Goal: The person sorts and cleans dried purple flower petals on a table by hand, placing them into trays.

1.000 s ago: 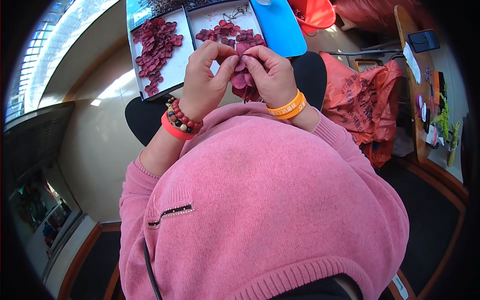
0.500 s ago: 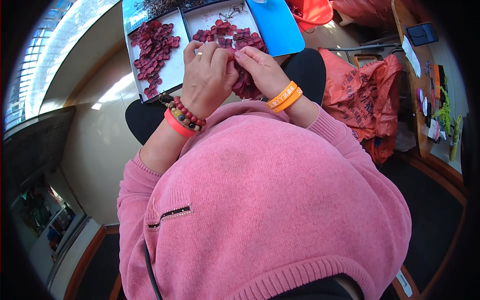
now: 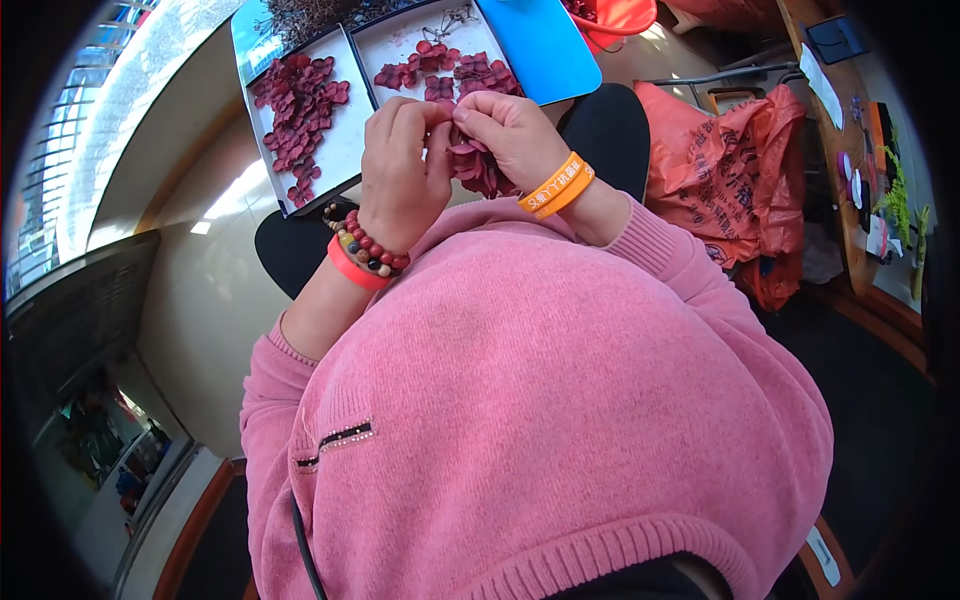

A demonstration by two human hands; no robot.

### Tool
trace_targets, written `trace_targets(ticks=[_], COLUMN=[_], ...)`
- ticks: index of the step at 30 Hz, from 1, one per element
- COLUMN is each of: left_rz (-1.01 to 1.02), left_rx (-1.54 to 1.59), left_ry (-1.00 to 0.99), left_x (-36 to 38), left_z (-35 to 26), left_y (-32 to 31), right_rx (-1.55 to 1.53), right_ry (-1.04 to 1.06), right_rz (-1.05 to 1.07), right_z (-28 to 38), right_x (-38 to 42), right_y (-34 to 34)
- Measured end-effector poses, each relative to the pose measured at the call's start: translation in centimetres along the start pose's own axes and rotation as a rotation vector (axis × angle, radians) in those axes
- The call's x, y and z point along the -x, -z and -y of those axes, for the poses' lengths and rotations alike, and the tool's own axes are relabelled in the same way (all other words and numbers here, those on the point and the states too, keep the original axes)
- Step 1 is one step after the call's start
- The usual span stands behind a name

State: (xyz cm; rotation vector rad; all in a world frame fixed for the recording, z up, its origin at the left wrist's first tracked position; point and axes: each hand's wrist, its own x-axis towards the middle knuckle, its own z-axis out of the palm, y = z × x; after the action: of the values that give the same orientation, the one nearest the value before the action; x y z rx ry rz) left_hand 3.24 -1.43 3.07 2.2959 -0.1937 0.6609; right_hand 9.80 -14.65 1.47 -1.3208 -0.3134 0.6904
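Note:
A dark red artificial flower [image 3: 481, 172] made of layered petals hangs between my two hands, just in front of the pink sweater. My left hand [image 3: 405, 165] is closed, with thumb and forefinger pinched at the flower's top edge. From the other side my right hand [image 3: 518, 142] also pinches the top of the flower, its fingertips close to the left ones. The fingers hide exactly where each hand grips. Just beyond the hands, several loose dark red petal pieces [image 3: 438, 88] lie in the right compartment of a white tray [image 3: 343, 140].
A pile of dark red petal pieces [image 3: 300, 105] fills much of the tray's left compartment. Dark thin stems [image 3: 320, 20] lie at the back. The tray sits on a blue surface [image 3: 545, 50]. To the right are a red basin [image 3: 615, 22] and an orange-red plastic bag [image 3: 715, 170].
My left hand has turned so its ring no longer shows, and its fingers are straighter. Both hands still pinch at the flower, more of which now shows. The whole view has shifted slightly.

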Motion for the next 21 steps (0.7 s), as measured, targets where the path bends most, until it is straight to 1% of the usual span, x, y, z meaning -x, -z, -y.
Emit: trace_targets(ticks=[1,3,4,7,9,10,11,12,14,15,18,21], left_rz=[-0.015,-0.051,-0.07,-0.082,-0.035,-0.012,0.049,0.066,0.104,0.099,0.08,0.102], left_rx=[0.125,0.189,0.22,0.796,0.945,1.02,1.153,1.219,1.353,1.305,1.016,0.763], left_ry=[0.068,0.074,0.079,0.557,0.601,0.622,0.706,0.728,0.769,0.743,0.631,0.565], left_x=[0.2,0.6,0.6,0.7,0.6,0.6,0.7,0.6,0.2,0.2,0.3,0.7], left_z=[0.1,0.3,0.3,-0.9,-0.1,0.4,0.9,1.0,1.0,1.2,0.6,0.2], left_y=[-0.1,-0.3,-0.3,0.0,0.2,0.4,0.8,1.0,1.4,1.4,1.9,2.1], right_rx=[0.032,0.099,0.076,0.055,0.103,0.174,0.244,0.314,0.341,0.356,0.44,0.474], right_ry=[0.022,0.068,0.067,0.088,0.131,0.199,0.267,0.334,0.317,0.309,0.328,0.316], right_rz=[-0.015,-0.039,-0.057,-0.085,-0.076,-0.075,-0.073,-0.069,-0.053,-0.046,-0.059,-0.046], right_z=[0.1,0.6,0.9,1.8,2.2,2.0,1.6,1.4,1.7,1.8,1.5,1.1], right_x=[0.1,0.6,0.7,1.2,1.5,1.4,1.2,1.1,1.4,1.4,1.4,1.3], right_y=[0.0,-0.3,-0.6,-1.5,-1.5,-1.3,-1.2,-1.1,-1.2,-1.3,-1.2,-1.3])
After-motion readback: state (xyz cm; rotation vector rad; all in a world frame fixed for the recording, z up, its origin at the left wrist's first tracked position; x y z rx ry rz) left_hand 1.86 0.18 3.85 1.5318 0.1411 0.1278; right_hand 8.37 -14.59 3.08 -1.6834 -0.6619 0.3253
